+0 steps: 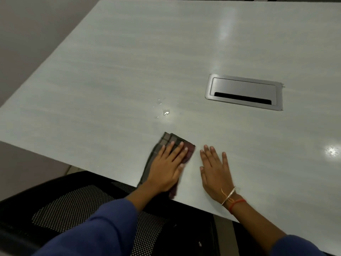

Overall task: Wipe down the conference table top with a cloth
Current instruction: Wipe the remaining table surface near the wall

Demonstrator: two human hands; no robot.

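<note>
A pale grey conference table top (pixel 129 61) fills most of the view. A dark checked cloth (pixel 170 140), folded, lies on it near the front edge. My left hand (pixel 168 167) presses flat on the cloth with straight fingers. My right hand (pixel 215 169) rests flat on the bare table just to the right of the cloth, fingers spread, holding nothing. A few water drops (pixel 164 110) shine on the surface a little beyond the cloth.
A silver cable hatch (pixel 243 91) with a dark slot is set into the table at the right middle. A black mesh chair (pixel 77 206) stands pushed under the front edge, below my left arm. The table's left edge borders grey floor.
</note>
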